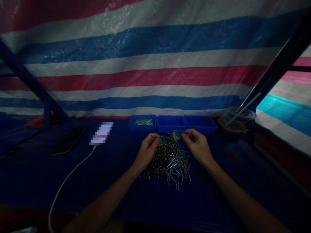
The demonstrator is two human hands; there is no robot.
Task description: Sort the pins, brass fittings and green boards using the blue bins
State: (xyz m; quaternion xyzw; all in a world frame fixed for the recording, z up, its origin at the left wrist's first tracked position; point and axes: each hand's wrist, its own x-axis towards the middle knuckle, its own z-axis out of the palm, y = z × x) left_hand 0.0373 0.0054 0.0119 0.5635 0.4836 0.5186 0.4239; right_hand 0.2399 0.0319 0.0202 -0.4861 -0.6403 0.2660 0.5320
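Packets point(163, 140), greenish: two, one pinched in left hand point(156, 141), one in right hand point(186, 136); three blue trays point(170, 123), two phones point(69, 140); many brass-coloured pieces point(159, 160), many silver pins point(178, 161).

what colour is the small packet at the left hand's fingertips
Green: the small packet at the left hand, head view.

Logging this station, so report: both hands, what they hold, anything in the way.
Left grip: pinching small green item. Right grip: pinching clear greenish packet. Close by: heaped brass-coloured pieces, silver pins.
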